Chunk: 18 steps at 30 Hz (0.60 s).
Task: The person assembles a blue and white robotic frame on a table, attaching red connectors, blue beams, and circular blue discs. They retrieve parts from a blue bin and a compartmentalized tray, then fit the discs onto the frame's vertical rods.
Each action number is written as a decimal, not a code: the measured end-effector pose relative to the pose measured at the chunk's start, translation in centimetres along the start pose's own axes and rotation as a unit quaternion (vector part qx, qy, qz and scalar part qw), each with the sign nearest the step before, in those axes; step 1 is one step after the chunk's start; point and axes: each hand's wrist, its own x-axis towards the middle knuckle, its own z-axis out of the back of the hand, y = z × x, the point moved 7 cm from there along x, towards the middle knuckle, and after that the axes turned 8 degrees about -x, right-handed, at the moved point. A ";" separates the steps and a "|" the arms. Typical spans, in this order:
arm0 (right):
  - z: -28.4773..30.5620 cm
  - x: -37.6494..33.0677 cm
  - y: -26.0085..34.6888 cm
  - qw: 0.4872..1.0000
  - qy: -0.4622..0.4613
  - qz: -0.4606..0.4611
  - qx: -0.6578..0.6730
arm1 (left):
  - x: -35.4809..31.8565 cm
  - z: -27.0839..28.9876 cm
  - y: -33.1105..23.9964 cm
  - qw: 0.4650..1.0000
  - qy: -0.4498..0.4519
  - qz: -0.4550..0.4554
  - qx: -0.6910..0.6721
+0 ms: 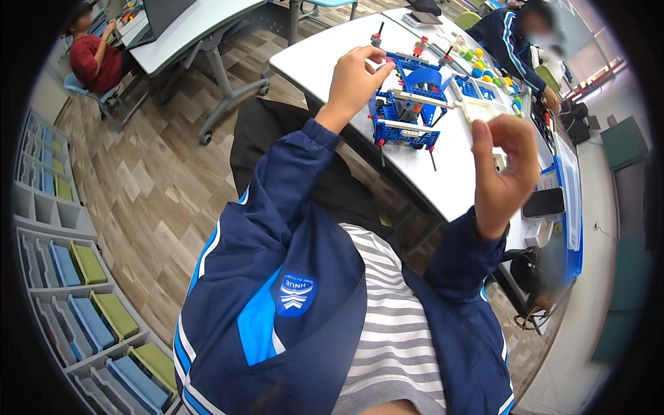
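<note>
The model [413, 97] is set on the tabletop [443, 183], just right of the left hand [353, 83] and ahead of the right hand [499, 185], to its left. Its far left corner is met by the left hand's fingertips, probably so that the frame is steadied; that hand is held narrow, but whether a small part is pinched cannot be told. The right hand is raised apart from the model, its fingers curled toward the thumb; whether anything is held cannot be told. The tray [477, 111] is placed beyond the right hand, likely for easy reach. One model, one red figure [420, 47] ahead and right of the left hand, and one phone [544, 203] right of the right hand are counted
</note>
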 end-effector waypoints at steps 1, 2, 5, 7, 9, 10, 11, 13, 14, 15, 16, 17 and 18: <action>-0.6 0.2 -1.2 0.999 0.010 -0.021 0.022 | 0.3 -0.7 -0.4 0.999 0.019 -0.017 0.036; -1.2 0.4 -2.3 1.000 0.012 -0.026 0.008 | 0.3 -1.2 -0.5 0.999 0.015 -0.006 0.043; -2.9 1.2 -7.2 0.998 0.028 -0.061 -0.004 | 0.0 -1.8 -1.0 0.988 0.002 -0.041 0.146; -4.4 2.2 -12.1 0.988 0.058 -0.141 0.009 | -0.2 -2.2 -1.3 0.979 -0.002 -0.075 0.187; -6.2 3.2 -17.0 0.969 0.102 -0.225 0.023 | -0.2 -2.4 -1.4 0.975 -0.011 -0.108 0.195; -7.3 3.4 -18.7 0.955 0.133 -0.252 0.087 | -0.1 -2.3 -1.1 0.977 -0.016 -0.107 0.182; -8.2 3.2 -20.6 0.928 0.158 -0.311 0.131 | 0.0 -2.2 -1.0 0.980 -0.022 -0.109 0.167; -10.5 2.8 -22.8 0.869 0.219 -0.400 0.191 | 0.3 -2.2 -0.7 0.982 -0.023 -0.115 0.151; -11.8 2.4 -23.3 0.841 0.257 -0.429 0.205 | 0.4 -2.3 -0.5 0.981 -0.022 -0.119 0.149; -12.7 1.8 -23.7 0.813 0.287 -0.463 0.206 | 0.5 -2.4 -0.4 0.981 -0.022 -0.124 0.149; -13.2 1.6 -24.1 0.819 0.287 -0.468 0.167 | 0.6 -2.4 -0.4 0.981 -0.022 -0.130 0.145; -13.7 1.4 -24.1 0.813 0.299 -0.463 0.190 | 0.8 -2.5 -0.1 0.983 -0.017 -0.118 0.138; -14.1 1.3 -24.4 0.813 0.283 -0.464 0.207 | 0.9 -2.7 0.2 0.985 -0.015 -0.110 0.133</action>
